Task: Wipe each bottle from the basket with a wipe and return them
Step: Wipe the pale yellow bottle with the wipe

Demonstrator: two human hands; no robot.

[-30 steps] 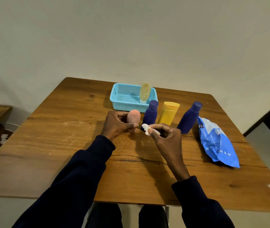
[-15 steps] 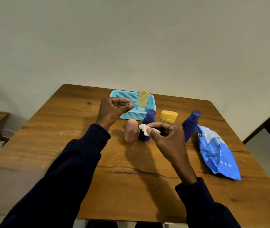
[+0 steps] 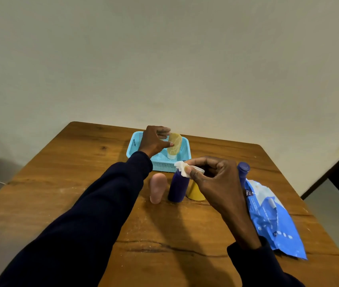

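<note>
Pinching a crumpled white wipe [image 3: 182,170], right grip [image 3: 216,180]; left grip [image 3: 154,141] at marbled tan bottle [image 3: 175,145], hold unclear.

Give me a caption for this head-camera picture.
Left hand at the pale bottle in the blue basket; right hand pinching a wipe.

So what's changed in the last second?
The left hand let go of the pink bottle, left standing on the table, and moved forward to the pale yellow bottle in the basket; whether it grips it yet is unclear. The right hand still pinches the wipe. The blue bottles, yellow bottle and wipes pack stayed put.
</note>
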